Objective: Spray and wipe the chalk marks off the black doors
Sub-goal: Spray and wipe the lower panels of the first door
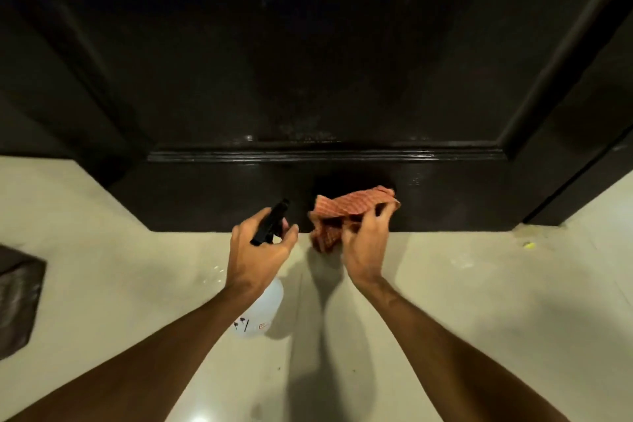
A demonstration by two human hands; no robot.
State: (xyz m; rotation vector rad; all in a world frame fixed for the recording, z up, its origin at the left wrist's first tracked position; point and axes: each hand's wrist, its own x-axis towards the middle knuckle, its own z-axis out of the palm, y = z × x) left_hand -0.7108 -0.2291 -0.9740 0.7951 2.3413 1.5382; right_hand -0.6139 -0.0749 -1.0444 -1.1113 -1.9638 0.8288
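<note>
Spray bottle [263,310] is the only container in view: a white, cloudy body with a little dark print near its base and a black trigger head on top (what is inside, and how much, cannot be told through the plastic). Counted out, there is one bottle, one cloth [346,212], one black door [308,62] filling the upper half of the view, and two bare arms reaching toward it. The left grip [255,255] is wrapped round the bottle's neck, fingers curled under the trigger head, with the body hanging below the wrist and the nozzle pointing at the door's bottom rail. The right grip [364,250] is narrow, its fingers bunched round the red-orange checked cloth. The cloth is crumpled and held at the bottom rail just right of the nozzle, close above the line where door meets floor [102,233]; whether it presses the paint cannot be told. Faint pale specks [301,135] sit along the lower edge of the door's recessed panel, above the moulding. On the pale floor, a dark mat [17,298] lies at the left edge, and a small yellow scrap [529,245] lies near the door's right-hand corner.
</note>
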